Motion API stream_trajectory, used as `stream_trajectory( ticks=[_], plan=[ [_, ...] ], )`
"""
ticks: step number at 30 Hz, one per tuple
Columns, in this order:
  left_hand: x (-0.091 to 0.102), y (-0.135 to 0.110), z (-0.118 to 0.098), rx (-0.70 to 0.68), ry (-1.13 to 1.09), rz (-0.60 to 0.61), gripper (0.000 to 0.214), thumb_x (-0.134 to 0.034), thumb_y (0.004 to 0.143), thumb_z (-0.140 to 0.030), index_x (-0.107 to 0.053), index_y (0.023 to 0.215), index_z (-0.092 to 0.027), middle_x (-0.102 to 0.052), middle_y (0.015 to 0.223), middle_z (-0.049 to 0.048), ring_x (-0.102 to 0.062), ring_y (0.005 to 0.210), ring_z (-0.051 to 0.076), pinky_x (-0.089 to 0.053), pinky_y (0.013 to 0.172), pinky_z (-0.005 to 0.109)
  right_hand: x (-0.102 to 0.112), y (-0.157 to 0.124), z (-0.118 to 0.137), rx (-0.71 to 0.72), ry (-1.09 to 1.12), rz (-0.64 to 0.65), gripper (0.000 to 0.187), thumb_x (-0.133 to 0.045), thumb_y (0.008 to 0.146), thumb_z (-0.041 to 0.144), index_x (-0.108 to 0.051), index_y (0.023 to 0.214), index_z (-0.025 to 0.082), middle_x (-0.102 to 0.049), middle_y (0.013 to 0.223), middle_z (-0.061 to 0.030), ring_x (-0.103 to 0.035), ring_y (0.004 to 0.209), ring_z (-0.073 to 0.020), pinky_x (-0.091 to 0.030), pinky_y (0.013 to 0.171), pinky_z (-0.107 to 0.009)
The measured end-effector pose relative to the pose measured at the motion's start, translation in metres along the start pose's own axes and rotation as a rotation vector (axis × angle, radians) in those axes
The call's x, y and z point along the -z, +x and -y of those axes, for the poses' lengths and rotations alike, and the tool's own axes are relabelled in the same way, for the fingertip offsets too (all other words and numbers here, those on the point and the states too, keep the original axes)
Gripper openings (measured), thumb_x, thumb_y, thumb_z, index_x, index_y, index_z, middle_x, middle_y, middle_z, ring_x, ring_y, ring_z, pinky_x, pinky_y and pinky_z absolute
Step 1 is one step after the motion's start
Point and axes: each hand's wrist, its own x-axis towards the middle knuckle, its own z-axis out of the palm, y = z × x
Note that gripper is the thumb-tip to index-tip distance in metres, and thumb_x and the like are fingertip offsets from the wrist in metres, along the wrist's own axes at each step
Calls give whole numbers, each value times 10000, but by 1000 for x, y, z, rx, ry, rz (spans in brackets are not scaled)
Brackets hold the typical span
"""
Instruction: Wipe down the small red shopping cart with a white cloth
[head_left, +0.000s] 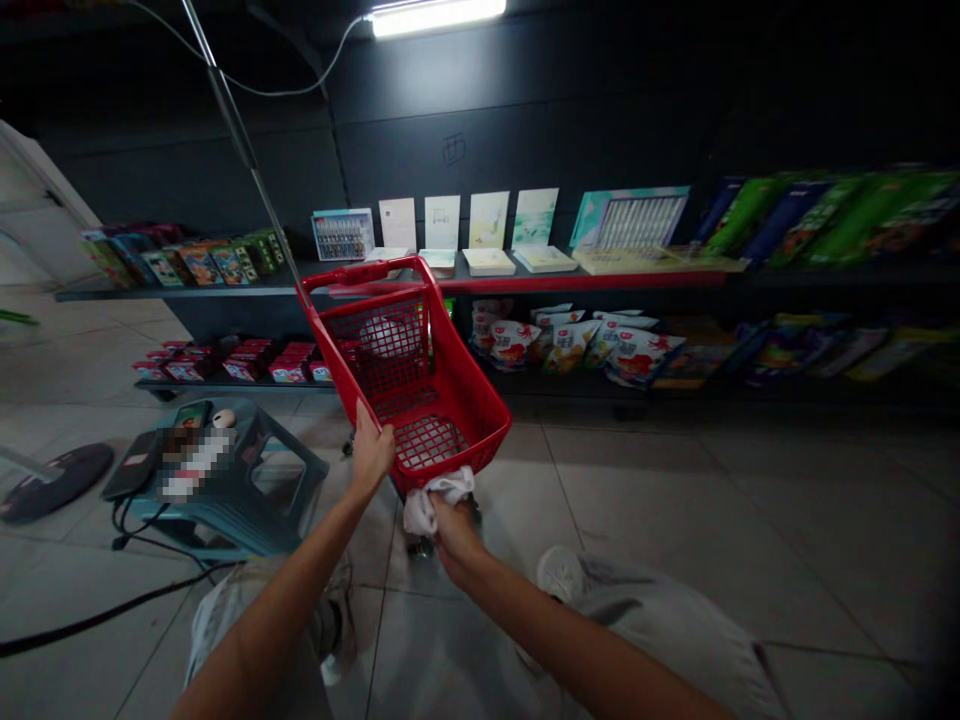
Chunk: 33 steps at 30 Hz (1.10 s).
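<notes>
A red plastic shopping basket point(450, 400) stands tilted on the tiled floor in front of me, its open top facing me and its handle at the far upper rim. My left hand point(371, 452) is closed around the basket's near left rim. My right hand point(450, 525) is closed on a crumpled white cloth point(431, 497) and presses it against the basket's near lower edge. Nothing lies in the mesh interior.
A blue-grey plastic stool point(255, 490) with phones and small items on it stands to the left, cables trailing on the floor. Dark shelves point(570, 282) hold cards, snack packets and boxes along the back wall. A fan base point(56, 480) sits far left. My knees are below.
</notes>
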Motion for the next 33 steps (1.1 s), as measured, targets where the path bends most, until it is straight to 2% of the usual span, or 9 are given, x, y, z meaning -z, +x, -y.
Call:
stream_trajectory(
  ticks=[3, 6, 8, 11, 15, 19, 22, 26, 33],
  plan=[
    [3, 0, -2, 43, -20, 32, 867, -533, 839, -244, -229, 1645, -148, -440, 1644, 113, -443, 1500, 285, -305, 1295, 430, -7, -4, 16, -100, 76, -9, 375, -778, 647, 320, -617, 967, 207, -774, 935, -41, -735, 749, -189, -590, 638, -280],
    [7, -1, -5, 76, -16, 69, 905, -533, 837, -265, -180, 1658, -120, -455, 1630, 136, -500, 1453, 296, -348, 1267, 431, -2, 3, 44, -101, 143, -56, 309, -769, 648, 266, -634, 915, 189, -757, 823, -19, -706, 650, -160, -593, 614, -273],
    [8, -2, -7, 89, -15, 85, 930, -532, 836, -271, -143, 1667, -117, -498, 1597, 140, -549, 1403, 302, -389, 1237, 441, 6, 11, 66, -28, 172, -103, 299, -776, 658, 272, -638, 909, 189, -747, 796, -9, -703, 642, -157, -604, 625, -283],
    [10, -3, -8, 93, -8, 95, 953, -532, 828, -277, -123, 1669, -97, -543, 1554, 153, -585, 1358, 312, -417, 1209, 452, 17, 25, 98, 207, 129, -152, 330, -787, 670, 316, -638, 940, 200, -753, 880, -14, -714, 699, -158, -604, 649, -290],
    [12, -4, -10, 94, -2, 116, 987, -540, 803, -274, -104, 1668, -83, -565, 1524, 169, -599, 1331, 320, -427, 1192, 463, 31, 43, 132, 528, -221, -179, 320, -739, 719, 340, -657, 992, 195, -730, 947, -35, -700, 776, -167, -576, 676, -286],
    [19, -6, -14, 90, -11, 146, 991, -538, 780, -259, -121, 1666, -107, -639, 1421, 161, -662, 1219, 325, -478, 1127, 485, 41, 54, 155, 901, -654, -184, 273, -625, 833, 346, -672, 1049, 186, -695, 1089, -112, -676, 1043, -248, -564, 940, -408],
    [28, -10, -15, 75, -30, 164, 968, -538, 761, -242, -186, 1654, -116, -673, 1365, 145, -658, 1228, 330, -475, 1128, 488, 43, 62, 168, 1122, -914, -88, 293, -558, 884, 294, -684, 1112, 160, -652, 1173, -159, -634, 1132, -281, -498, 1068, -459],
    [42, -16, -12, -27, -98, 214, 895, -526, 748, -215, -302, 1613, -164, -656, 1400, 101, -646, 1254, 316, -466, 1148, 484, 37, 72, 178, 1203, -1112, 15, 370, -524, 870, 186, -685, 1198, 131, -650, 1196, -184, -615, 1146, -307, -498, 1066, -478],
    [59, -25, 3, -160, -136, 323, 926, -496, 751, -194, -227, 1637, -183, -561, 1520, 90, -559, 1374, 312, -415, 1208, 499, 25, 87, 190, 1195, -1268, 135, 507, -565, 796, 85, -678, 1284, 161, -661, 1331, -146, -598, 1244, -290, -479, 1130, -460]
  ],
)
